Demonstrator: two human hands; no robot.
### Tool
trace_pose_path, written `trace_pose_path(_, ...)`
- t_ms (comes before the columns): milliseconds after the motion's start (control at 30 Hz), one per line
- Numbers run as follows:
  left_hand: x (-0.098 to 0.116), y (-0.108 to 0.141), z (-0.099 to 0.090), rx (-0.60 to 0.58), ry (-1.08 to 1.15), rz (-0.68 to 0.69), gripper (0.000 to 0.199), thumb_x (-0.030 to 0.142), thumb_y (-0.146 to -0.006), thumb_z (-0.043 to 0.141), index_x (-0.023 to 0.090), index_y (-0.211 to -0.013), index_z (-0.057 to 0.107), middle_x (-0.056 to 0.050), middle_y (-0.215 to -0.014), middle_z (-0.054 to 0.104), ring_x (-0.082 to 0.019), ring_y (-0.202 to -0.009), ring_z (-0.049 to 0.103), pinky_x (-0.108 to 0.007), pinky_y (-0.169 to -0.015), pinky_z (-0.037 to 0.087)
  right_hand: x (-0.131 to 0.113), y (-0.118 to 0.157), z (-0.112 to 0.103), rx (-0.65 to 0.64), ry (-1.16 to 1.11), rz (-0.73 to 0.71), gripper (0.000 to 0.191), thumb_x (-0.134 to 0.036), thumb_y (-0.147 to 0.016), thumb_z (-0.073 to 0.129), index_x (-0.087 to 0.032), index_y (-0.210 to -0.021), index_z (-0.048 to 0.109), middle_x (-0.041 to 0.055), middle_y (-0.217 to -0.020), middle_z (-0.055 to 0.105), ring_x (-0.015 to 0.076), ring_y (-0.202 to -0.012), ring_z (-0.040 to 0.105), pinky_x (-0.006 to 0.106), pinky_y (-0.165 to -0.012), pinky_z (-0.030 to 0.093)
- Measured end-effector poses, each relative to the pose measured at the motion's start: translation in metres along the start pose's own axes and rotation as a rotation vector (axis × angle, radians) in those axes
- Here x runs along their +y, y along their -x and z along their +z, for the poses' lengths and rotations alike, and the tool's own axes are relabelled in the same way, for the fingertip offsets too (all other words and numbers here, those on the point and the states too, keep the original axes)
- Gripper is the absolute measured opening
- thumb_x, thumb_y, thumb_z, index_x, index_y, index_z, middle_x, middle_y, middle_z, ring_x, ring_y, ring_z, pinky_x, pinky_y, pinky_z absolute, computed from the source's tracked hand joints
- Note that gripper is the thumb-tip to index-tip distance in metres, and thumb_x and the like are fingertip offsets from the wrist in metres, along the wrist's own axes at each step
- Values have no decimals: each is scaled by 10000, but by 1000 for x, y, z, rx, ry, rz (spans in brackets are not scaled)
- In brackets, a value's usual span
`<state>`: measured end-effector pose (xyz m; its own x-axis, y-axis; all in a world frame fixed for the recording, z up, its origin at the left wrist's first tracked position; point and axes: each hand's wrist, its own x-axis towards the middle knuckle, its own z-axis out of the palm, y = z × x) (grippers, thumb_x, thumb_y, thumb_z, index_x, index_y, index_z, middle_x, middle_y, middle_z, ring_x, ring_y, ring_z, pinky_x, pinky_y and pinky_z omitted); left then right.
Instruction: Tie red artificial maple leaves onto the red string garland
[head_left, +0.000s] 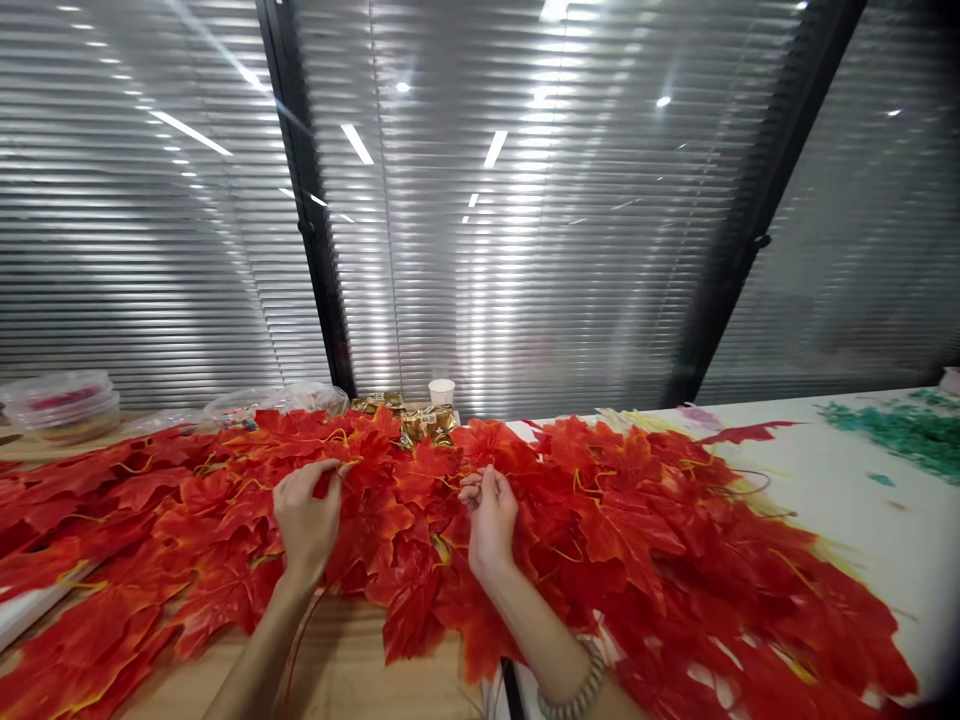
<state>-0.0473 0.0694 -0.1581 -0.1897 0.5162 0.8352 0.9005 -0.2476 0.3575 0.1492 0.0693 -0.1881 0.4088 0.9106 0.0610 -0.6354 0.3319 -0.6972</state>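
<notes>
Bordering wood tabletop (356, 655), red leaves (412, 510), left hand (306, 515), right hand (495, 520) apart

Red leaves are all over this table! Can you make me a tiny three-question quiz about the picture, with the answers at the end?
1. Which one has the beaded bracelet on its wrist: the left hand or the right hand?

2. True or false: the white cup stands beyond the red leaves, on the side of the blinds.

3. What color are the scraps on the right part of the white table?
A black
B green
C orange

Key: 1. The right hand. 2. True. 3. B.
</notes>
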Motion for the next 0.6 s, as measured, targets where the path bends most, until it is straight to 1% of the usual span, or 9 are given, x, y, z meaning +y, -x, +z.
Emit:
trace_pose_path(100,-1,1,-4,-58,-137,187,223,291,-844,456,188,-805,650,-57,-778,673,-200,-719,585,-308,-678,377,-4,-3,0,39,-22,-30,320,-451,-727,582,-167,-736,435,-33,-621,521,59,-468,465,210,-509,410)
trace_pose_path(167,-3,1,-6,-69,-203,248,235,255,-851,442,189,-824,665,-59,-786,675,-197,-704,574,-302,-651,368,-7,-5,0,59,-25,-47,326,-459,-727,579,-169,-738,428,-35,-624,519,56,-463,458,205,-497,401)
trace_pose_path(300,-5,3,-7,-33,-268,240,246,246,-858,432,181,-849,669,-54,-786,670,-189,-683,560,-289,-640,368,-12,-4,2,48,-4,-95,301,-452,-769,534,-173,-745,424,-38,-630,523,55,-460,463,205,-498,397)
trace_pose_path(433,-3,3,-6,-55,-361,287,263,236,-865,414,183,-812,667,-50,-772,670,-191,-667,554,-294,-617,349,-13,-1,3,24,53,-183,284,-441,-818,478,-169,-752,428,-35,-630,531,50,-446,458,201,-493,387)
trace_pose_path(533,-4,3,-6,-61,-382,302,275,247,-869,411,175,-778,659,-54,-755,667,-194,-662,551,-298,-612,342,-13,-3,2,29,40,-159,281,-429,-819,480,-166,-736,428,-37,-620,527,47,-443,442,196,-484,372)
trace_pose_path(600,-8,2,-7,-53,-388,260,288,262,-869,407,167,-756,654,-60,-735,661,-194,-645,546,-298,-607,342,-15,-7,0,35,17,-148,274,-418,-813,493,-169,-722,422,-42,-609,518,44,-438,425,195,-482,364)
